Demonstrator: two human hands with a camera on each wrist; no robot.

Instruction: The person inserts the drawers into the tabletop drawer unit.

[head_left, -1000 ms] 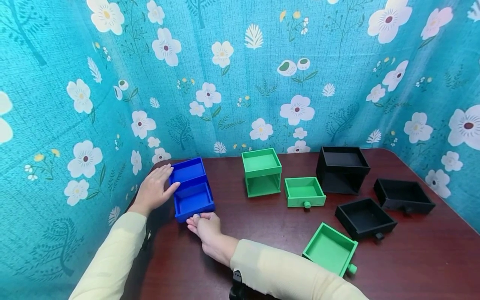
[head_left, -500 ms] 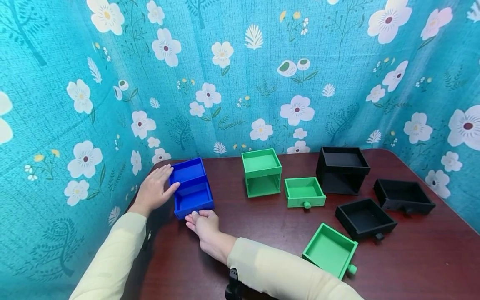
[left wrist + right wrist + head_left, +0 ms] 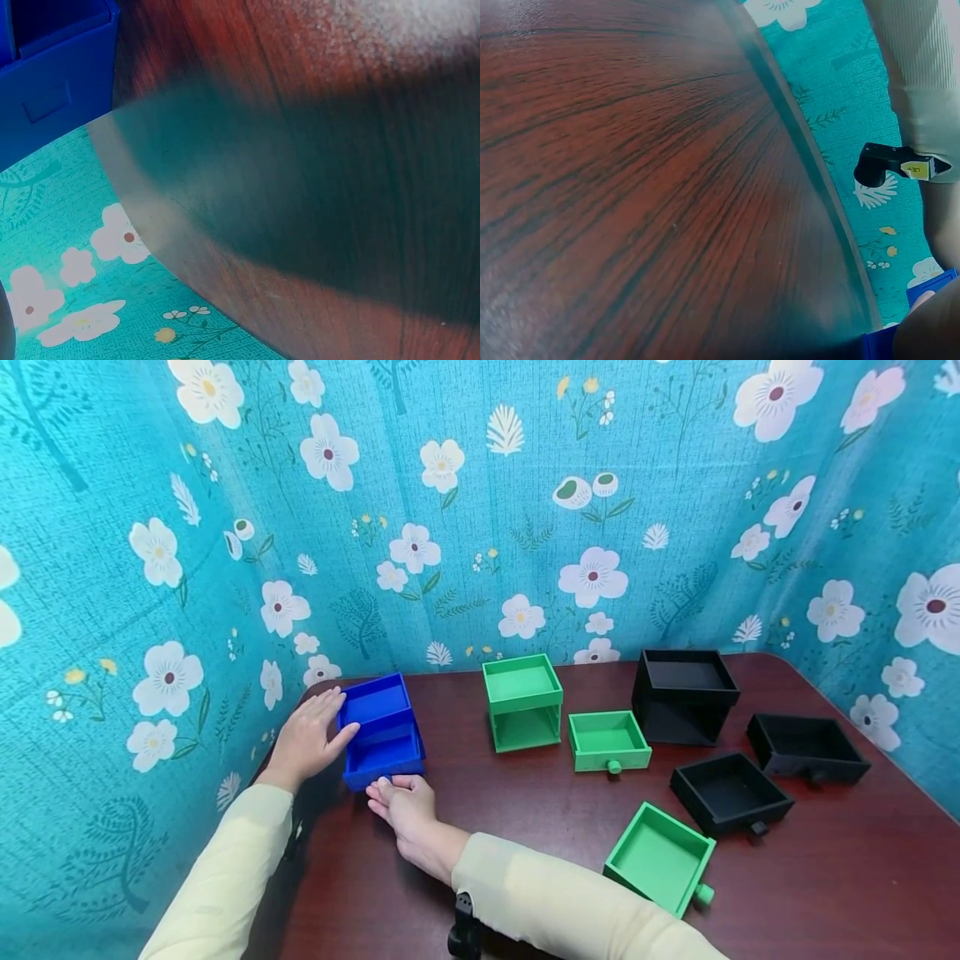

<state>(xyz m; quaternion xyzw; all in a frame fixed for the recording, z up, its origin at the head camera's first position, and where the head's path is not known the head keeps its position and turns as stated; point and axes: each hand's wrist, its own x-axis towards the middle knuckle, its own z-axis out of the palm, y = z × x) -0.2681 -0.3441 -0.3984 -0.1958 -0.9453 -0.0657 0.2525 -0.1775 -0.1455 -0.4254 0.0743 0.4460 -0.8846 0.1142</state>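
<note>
Head view: fingers of the right hand [image 3: 410, 812] are pinching the front of the blue drawer [image 3: 382, 750], while the left hand [image 3: 306, 737], straight fingers together and thumb apart, is resting against the left side of the blue case [image 3: 377, 700]. Both pieces are sitting toward the left of the tabletop [image 3: 532, 802], seemingly light, stiff, slick plastic; I'm judging the front's middle the surest hold.

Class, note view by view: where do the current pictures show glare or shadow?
Head: fairly sharp, with dark shadow on the table beside the left sleeve; left wrist: whitish glare at upper right, a broad dark patch across the table, no strong glare on the blue unit; right wrist: pale sheen at lower left.
</note>
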